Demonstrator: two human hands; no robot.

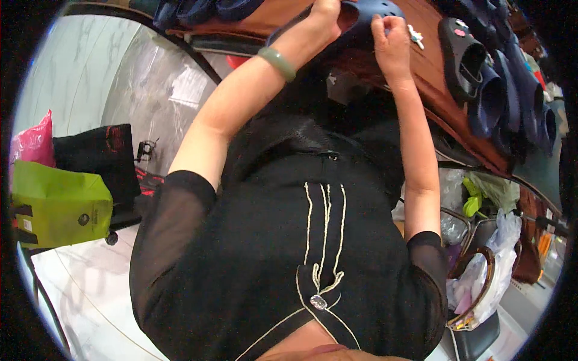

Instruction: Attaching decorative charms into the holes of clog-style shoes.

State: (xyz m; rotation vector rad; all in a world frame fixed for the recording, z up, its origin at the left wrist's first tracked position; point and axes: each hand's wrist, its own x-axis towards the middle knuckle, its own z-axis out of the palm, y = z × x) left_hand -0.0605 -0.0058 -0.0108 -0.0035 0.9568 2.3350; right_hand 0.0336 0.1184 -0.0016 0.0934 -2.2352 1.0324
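Note:
At the top edge of the head view a navy blue clog [368, 24] with small round holes lies on the brown table top. My left hand [325, 21], with a green bangle on the wrist, grips it at the opening; some fingers are cut off by the frame. Against the toe end, my right hand [392, 45] is closed in a pinch; whatever its fingertips hold is hidden. Just right of that hand a small white charm [416, 37] rests on the brown table [428, 66].
A black clog with charms [462, 57] stands at the table's right, beside several navy clogs [489, 99]. More navy clogs [198, 11] sit at the far left. A green bag [63, 201] and a black bag [99, 159] are left of me; a plastic bag [497, 256] is right.

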